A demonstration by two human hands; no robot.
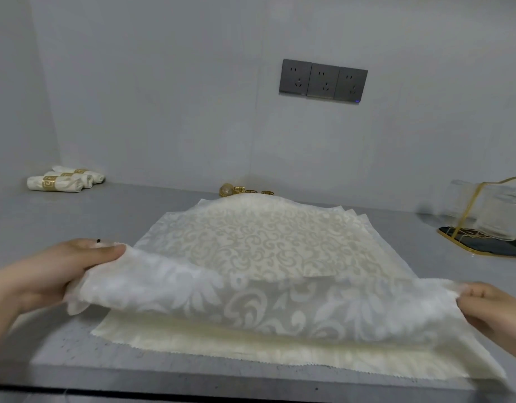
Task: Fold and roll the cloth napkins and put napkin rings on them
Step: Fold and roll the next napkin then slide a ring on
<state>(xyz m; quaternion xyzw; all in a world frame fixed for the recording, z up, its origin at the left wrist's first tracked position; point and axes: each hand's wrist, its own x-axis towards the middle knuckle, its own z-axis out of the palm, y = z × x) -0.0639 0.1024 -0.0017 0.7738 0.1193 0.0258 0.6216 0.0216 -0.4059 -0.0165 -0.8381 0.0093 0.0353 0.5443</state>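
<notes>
A stack of cloth napkins (pixel 265 237) lies flat in the middle of the grey, speckled worktop (pixel 76 216). The cloth is cream damask woven with small scrolls, and its edges are cut in a fine zigzag. Several layers show, fanned at the far right corner, but the exact number cannot be told.

The top napkin (pixel 251 309) is raised along one edge. It shows a whiter, slightly sheer side with large leaf shapes, and it slopes down onto the near part of the stack.

The left hand (pixel 62 274) pinches one corner of that raised edge. The thumb (pixel 105 251) lies flat on top, and the other fingers are hidden under the cloth. The right hand (pixel 495 312) pinches the opposite corner with its fingers (pixel 477 292) curled tight on the fabric. The edge runs nearly taut between the two hands.

Three rolled napkins (pixel 62 178) lie side by side at the far left of the worktop. Each is a soft white cylinder banded by a gold ring with a key pattern.

Loose gold napkin rings (pixel 251 191) sit just behind the stack, partly hidden by it. At least three show, beside a rounded gold piece (pixel 226 189).

A clear rack with gold edging (pixel 483 216), blurred, stands at the far right. Three dark square sockets (pixel 323 81) sit in a row on the pale wall.
</notes>
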